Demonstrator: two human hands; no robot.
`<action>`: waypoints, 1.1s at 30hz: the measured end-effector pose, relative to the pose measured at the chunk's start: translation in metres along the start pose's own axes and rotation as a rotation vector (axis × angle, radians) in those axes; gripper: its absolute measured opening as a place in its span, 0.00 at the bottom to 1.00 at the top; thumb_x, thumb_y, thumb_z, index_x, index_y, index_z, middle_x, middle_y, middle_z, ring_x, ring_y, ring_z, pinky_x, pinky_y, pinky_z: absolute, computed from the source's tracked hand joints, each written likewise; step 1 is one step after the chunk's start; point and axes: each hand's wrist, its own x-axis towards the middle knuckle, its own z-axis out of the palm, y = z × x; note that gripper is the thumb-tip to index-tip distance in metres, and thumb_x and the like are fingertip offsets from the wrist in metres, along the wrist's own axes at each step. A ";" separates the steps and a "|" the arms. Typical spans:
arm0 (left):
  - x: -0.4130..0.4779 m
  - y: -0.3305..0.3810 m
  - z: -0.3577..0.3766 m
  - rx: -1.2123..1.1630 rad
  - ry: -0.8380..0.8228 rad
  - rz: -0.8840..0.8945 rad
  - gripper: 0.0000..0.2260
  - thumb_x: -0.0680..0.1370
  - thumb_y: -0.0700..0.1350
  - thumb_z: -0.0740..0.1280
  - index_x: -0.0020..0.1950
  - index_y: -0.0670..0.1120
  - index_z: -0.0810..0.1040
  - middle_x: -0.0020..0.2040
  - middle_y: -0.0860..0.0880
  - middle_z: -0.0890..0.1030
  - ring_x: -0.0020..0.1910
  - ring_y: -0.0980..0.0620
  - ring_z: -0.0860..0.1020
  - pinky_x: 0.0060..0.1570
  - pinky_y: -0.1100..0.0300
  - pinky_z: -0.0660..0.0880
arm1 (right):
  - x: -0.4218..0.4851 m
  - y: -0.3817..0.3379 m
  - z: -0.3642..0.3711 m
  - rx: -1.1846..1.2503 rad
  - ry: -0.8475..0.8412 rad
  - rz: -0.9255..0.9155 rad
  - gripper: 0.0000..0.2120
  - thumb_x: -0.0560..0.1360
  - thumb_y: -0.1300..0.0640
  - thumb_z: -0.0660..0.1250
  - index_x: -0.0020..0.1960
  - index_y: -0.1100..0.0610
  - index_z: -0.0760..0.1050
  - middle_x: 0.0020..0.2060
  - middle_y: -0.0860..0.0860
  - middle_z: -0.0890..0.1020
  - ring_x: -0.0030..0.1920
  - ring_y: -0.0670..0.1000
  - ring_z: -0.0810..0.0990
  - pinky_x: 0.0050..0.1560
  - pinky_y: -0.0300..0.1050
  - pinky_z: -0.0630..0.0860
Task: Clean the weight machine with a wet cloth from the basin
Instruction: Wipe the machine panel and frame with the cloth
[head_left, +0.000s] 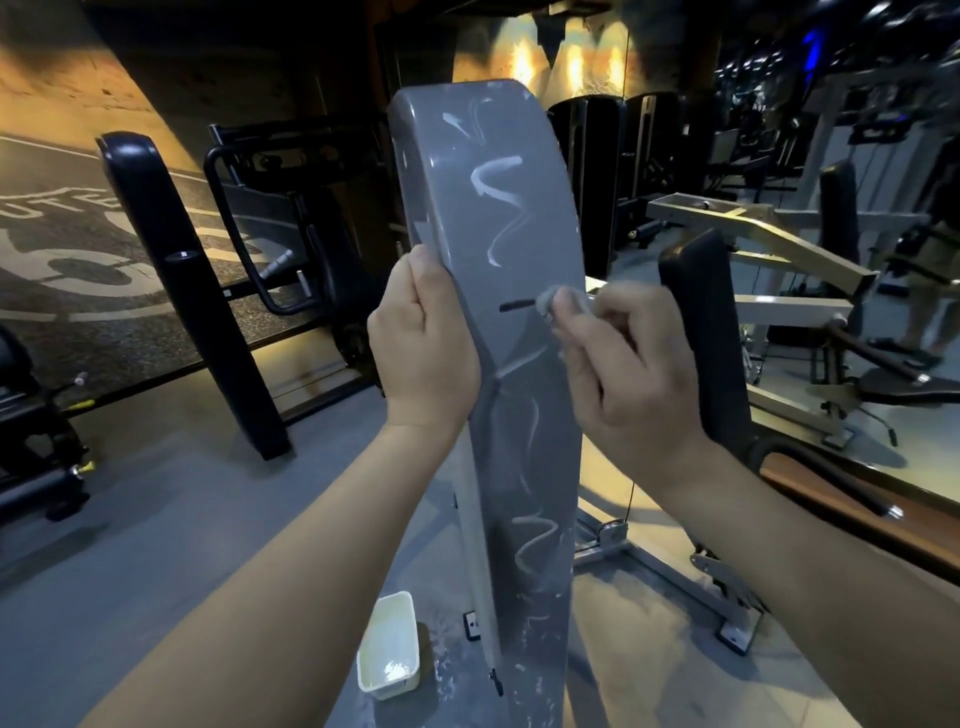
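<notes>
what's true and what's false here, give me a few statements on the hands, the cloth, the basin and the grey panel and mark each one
1. The left hand grips the left edge of the grey panel. True.
2. The right hand holds the cloth against the panel. True.
3. The basin sits on a bench at the right. False: it stands on the floor at the foot of the panel, on the left.
4. The panel is free of marks. False: white streaks show above and below the hands.
5. A short dark slot lies just left of the cloth. True.
</notes>
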 end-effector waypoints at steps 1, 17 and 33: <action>0.001 -0.002 -0.001 -0.011 -0.010 0.001 0.19 0.87 0.46 0.54 0.35 0.50 0.62 0.30 0.56 0.65 0.30 0.57 0.64 0.33 0.54 0.64 | -0.010 -0.001 0.001 -0.025 -0.033 -0.049 0.13 0.79 0.66 0.71 0.63 0.69 0.80 0.49 0.58 0.75 0.40 0.62 0.76 0.40 0.54 0.74; -0.024 0.009 -0.039 0.005 -0.165 -0.145 0.09 0.86 0.47 0.61 0.50 0.44 0.75 0.38 0.51 0.77 0.37 0.54 0.77 0.35 0.53 0.76 | -0.004 0.013 -0.016 -0.007 -0.146 -0.251 0.12 0.80 0.68 0.68 0.63 0.68 0.81 0.44 0.62 0.80 0.40 0.62 0.76 0.43 0.56 0.76; -0.104 -0.017 -0.061 0.076 -0.082 -0.292 0.16 0.83 0.33 0.62 0.62 0.51 0.81 0.56 0.47 0.84 0.57 0.51 0.83 0.52 0.57 0.80 | -0.033 0.010 -0.009 0.127 -0.315 -0.315 0.19 0.79 0.70 0.65 0.69 0.64 0.77 0.47 0.57 0.77 0.44 0.57 0.69 0.41 0.48 0.63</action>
